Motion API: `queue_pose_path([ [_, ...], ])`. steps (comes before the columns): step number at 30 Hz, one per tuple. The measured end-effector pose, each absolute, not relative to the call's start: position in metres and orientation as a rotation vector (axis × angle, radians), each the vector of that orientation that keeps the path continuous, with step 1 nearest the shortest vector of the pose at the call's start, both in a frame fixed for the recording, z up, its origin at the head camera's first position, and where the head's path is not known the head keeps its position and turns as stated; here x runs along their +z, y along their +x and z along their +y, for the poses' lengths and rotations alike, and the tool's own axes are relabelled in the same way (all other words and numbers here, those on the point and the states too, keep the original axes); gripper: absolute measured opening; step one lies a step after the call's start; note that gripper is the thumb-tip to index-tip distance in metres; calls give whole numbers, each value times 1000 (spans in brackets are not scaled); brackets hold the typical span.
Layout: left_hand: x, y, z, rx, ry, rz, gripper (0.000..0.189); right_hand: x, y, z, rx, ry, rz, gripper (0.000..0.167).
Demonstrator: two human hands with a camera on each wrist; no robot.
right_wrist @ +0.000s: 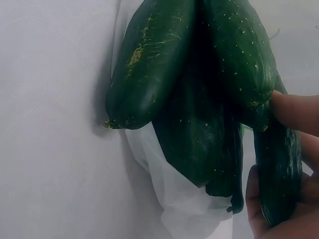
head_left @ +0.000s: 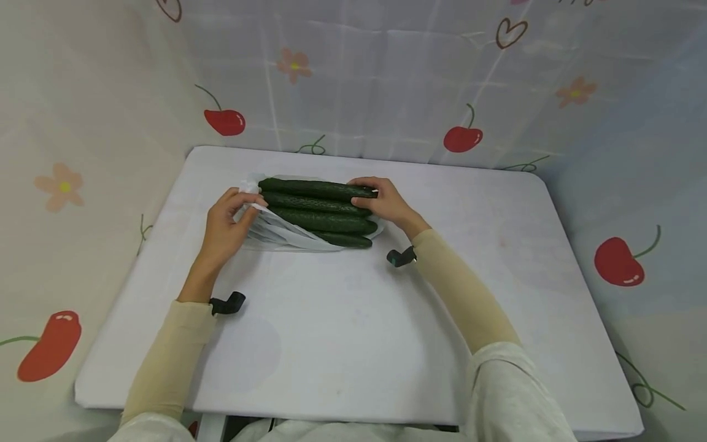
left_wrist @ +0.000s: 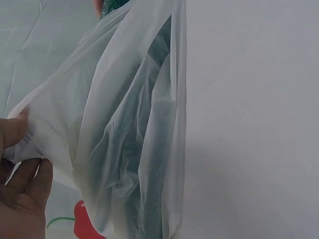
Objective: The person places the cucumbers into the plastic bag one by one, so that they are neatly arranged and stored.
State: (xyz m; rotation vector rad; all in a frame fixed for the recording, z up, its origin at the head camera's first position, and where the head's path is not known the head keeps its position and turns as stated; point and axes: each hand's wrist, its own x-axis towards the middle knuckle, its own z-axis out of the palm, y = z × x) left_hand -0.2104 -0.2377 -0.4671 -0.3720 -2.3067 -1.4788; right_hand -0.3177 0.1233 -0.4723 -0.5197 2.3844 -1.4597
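Note:
Several dark green cucumbers (head_left: 326,219) lie side by side in a thin, whitish plastic bag (head_left: 276,232), their right ends sticking out of it. My left hand (head_left: 223,227) pinches the bag's film at the left; in the left wrist view the film (left_wrist: 55,114) is stretched from thumb and fingers, with green showing through. My right hand (head_left: 389,201) holds the right end of the farthest cucumber (head_left: 315,188). The right wrist view has fingers curled round that cucumber (right_wrist: 279,174), the thumb close to its neighbour (right_wrist: 239,55). The bag hides most of the nearest cucumber.
A white-covered table (head_left: 342,344) carries everything. Behind it and at both sides hangs a pale curtain (head_left: 375,80) printed with cherries, flowers and hearts. A dark wrist mount (head_left: 227,303) sticks out from the left wrist, another (head_left: 401,256) from the right.

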Motion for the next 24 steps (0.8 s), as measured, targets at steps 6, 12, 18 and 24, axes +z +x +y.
queue_pose_path([
  [6, -471, -216, -240, -1470, -383, -2317, 14, -471, -320, 114, -1424, -437, 2396, 40],
  [12, -472, -213, -241, -1498, -378, -2323, 13, -473, -319, 110, -1379, -407, 2401, 40],
  [18, -473, -211, -242, -1492, -367, -2340, 13, -473, -318, 116, -1392, -483, 2452, 38],
  [24, -474, -209, -246, -1482, -363, -2334, 14, -478, -319, 135, -1468, -493, 2547, 35],
])
